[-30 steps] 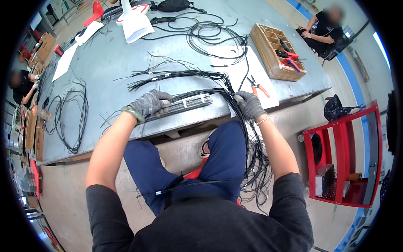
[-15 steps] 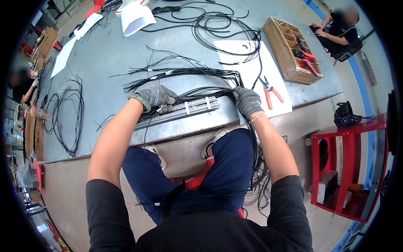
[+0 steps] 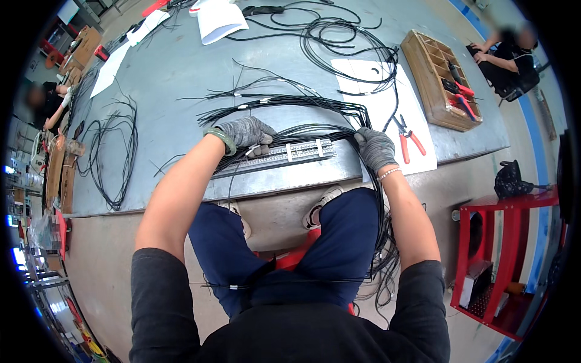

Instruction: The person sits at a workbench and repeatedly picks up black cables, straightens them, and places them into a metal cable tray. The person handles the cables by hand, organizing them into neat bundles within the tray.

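Note:
Both my hands wear grey knit gloves and work at a bundle of black wires [image 3: 308, 129] along the table's near edge. My left hand [image 3: 248, 134] is closed around the bundle's left part, over the end of a metal terminal strip [image 3: 302, 150]. Its fingertips are partly hidden by the wires. My right hand [image 3: 376, 149] grips the bundle where it bends down over the edge toward the floor. The strip lies flat with white clips across it. Just beyond lies a second bunch of black wires [image 3: 272, 101] with white labels.
Pliers [image 3: 410, 140] with orange-red handles lie on a white sheet [image 3: 426, 154] to the right. Behind them stands a wooden tool box [image 3: 420, 72]. Coiled cable [image 3: 327, 42] and loose wires [image 3: 115, 151] lie on the table. A red shelf [image 3: 463, 260] stands right; two people sit farther off.
The whole view has shifted, so the table and hands appear farther right. My left hand's fingers have moved slightly at the wires; my right hand keeps its grip.

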A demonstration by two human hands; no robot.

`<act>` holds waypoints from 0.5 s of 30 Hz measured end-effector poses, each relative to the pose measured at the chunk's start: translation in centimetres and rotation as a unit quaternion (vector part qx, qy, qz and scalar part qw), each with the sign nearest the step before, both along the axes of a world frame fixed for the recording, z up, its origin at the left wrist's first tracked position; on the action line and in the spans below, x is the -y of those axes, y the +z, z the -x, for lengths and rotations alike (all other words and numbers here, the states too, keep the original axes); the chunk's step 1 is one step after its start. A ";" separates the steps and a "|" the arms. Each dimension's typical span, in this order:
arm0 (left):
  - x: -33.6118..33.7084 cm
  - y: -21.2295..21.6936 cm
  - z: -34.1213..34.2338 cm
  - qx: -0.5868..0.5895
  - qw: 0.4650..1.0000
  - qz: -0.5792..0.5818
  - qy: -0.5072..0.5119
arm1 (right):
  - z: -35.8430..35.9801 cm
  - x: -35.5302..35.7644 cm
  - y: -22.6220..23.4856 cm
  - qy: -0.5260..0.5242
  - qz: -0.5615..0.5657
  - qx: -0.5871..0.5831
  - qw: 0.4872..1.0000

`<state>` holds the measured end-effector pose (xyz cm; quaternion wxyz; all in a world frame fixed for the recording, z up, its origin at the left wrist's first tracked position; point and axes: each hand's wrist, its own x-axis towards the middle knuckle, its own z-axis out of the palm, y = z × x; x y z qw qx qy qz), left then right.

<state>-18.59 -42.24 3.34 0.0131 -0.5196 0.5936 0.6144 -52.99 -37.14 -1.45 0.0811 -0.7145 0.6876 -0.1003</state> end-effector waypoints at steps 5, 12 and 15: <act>-0.5 0.8 -1.0 -0.014 0.998 0.049 -0.047 | 0.5 -1.0 1.4 0.013 -0.022 0.086 0.996; -6.1 8.1 -4.4 0.017 0.985 0.065 -0.157 | -1.0 -6.9 8.8 0.093 -0.116 0.284 0.947; -10.1 8.6 -2.2 0.018 0.945 0.215 -0.247 | -3.5 -11.2 10.9 0.224 -0.047 0.276 0.934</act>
